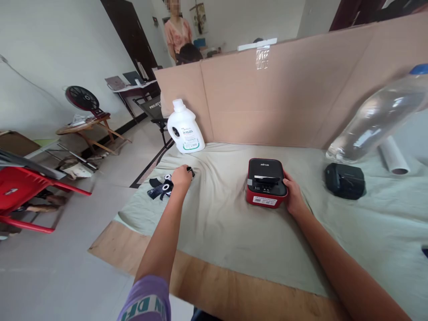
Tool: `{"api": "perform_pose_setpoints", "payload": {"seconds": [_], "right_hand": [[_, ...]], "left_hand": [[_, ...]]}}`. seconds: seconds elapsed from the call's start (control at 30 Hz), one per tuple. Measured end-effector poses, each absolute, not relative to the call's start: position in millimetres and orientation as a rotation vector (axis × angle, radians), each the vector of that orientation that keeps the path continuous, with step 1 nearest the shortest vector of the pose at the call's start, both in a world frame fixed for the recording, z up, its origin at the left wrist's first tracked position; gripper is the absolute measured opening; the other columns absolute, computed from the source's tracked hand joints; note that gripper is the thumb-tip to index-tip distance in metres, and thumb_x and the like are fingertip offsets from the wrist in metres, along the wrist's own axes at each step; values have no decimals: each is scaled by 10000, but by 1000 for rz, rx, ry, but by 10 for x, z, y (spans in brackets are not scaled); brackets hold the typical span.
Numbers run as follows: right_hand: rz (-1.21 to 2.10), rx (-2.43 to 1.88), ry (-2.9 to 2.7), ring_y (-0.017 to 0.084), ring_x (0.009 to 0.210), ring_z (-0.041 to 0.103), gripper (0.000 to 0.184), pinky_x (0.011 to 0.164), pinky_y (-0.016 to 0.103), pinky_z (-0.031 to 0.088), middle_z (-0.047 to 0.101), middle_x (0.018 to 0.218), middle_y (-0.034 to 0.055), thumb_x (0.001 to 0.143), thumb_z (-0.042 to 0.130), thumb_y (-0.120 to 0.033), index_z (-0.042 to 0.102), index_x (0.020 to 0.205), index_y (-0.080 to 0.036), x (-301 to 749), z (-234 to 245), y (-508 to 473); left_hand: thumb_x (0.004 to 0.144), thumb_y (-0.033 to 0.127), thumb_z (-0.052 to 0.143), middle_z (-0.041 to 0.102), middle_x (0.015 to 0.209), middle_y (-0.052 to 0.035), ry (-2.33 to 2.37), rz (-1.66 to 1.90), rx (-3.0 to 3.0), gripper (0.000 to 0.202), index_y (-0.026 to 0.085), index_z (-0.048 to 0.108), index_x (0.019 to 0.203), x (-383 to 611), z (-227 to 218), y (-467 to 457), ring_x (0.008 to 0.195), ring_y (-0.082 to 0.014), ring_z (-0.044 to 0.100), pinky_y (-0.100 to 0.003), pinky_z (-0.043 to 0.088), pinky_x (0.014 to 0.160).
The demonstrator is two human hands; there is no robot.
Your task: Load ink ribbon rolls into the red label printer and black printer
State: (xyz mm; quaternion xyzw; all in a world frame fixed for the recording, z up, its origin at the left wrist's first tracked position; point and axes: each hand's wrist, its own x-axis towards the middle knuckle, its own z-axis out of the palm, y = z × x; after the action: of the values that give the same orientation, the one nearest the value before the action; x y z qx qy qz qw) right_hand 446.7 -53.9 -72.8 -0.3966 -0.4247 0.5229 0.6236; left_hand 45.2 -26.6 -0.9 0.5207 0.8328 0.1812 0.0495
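My left hand [181,179] is closed at the left of the cloth, with the dark end of a small black object [190,171] showing past its fingers. Most of that object is hidden in the hand. Right beside this hand lies a black item with white rings [161,187], its kind unclear. My right hand [294,195] grips the right side of a red and black box-shaped device [265,183], which has a white label on its red front. The device rests upright on the cloth; some of the fingers are hidden behind it.
A white jug [186,129] stands at the back left, before a cardboard partition [267,98]. To the right are a black case [344,180], a large clear bottle [374,116] and a white tube [394,156]. A person [179,35] stands beyond the partition.
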Motion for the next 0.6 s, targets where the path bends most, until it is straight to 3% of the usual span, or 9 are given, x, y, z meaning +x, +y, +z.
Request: {"api": "perform_pose_setpoints", "payload": {"seconds": [0.17, 0.3, 0.4, 0.47, 0.53, 0.6], "right_hand": [[1204, -896, -950, 303, 1423, 466, 558, 1220, 495, 328, 600, 1451, -11, 804, 671, -415, 631, 1351, -309, 4474, -739, -529], [1199, -899, -978, 301, 1421, 470, 564, 1217, 505, 329, 626, 1421, -14, 807, 661, -423, 622, 1361, -322, 4476, -767, -492], [1171, -936, -971, 308, 1422, 467, 552, 1223, 529, 311, 633, 1412, -19, 821, 658, -444, 621, 1360, -332, 4471, -767, -521], [1137, -944, -996, 319, 1439, 443, 540, 1230, 550, 289, 611, 1437, -22, 840, 637, -484, 621, 1360, -340, 4492, -769, -600], [1120, -907, -1093, 330, 1466, 398, 570, 1238, 561, 268, 550, 1498, -27, 840, 627, -532, 603, 1381, -352, 4539, -783, -720], [1101, -909, -1253, 340, 1493, 346, 676, 1247, 564, 243, 479, 1555, -32, 793, 696, -531, 547, 1433, -371, 4586, -800, -848]], "left_hand": [[790, 277, 639, 772, 1045, -142, 2527, 656, 1681, 380, 198, 744, 1146, 401, 13, -567, 1031, -318, 701, -374, 504, 856], [791, 293, 637, 776, 988, -132, 2544, 505, 1681, 325, 210, 760, 1080, 370, 1, -918, 999, -331, 710, -374, 521, 841], [811, 235, 625, 732, 1163, -176, 2543, 496, 1778, 337, 178, 745, 1120, 417, 10, -1077, 1168, -364, 648, -423, 507, 959], [830, 211, 619, 640, 1348, -193, 2487, 735, 1900, 380, 153, 714, 1194, 593, 25, -1116, 1307, -375, 555, -472, 450, 1075], [878, 263, 604, 607, 1403, -174, 2225, 1013, 1942, 414, 152, 677, 1270, 931, 11, -1101, 1329, -347, 546, -478, 420, 1131], [900, 408, 615, 655, 1357, -132, 1698, 1045, 1872, 466, 172, 669, 1298, 1393, -57, -1030, 1264, -302, 613, -430, 458, 1117]]}}
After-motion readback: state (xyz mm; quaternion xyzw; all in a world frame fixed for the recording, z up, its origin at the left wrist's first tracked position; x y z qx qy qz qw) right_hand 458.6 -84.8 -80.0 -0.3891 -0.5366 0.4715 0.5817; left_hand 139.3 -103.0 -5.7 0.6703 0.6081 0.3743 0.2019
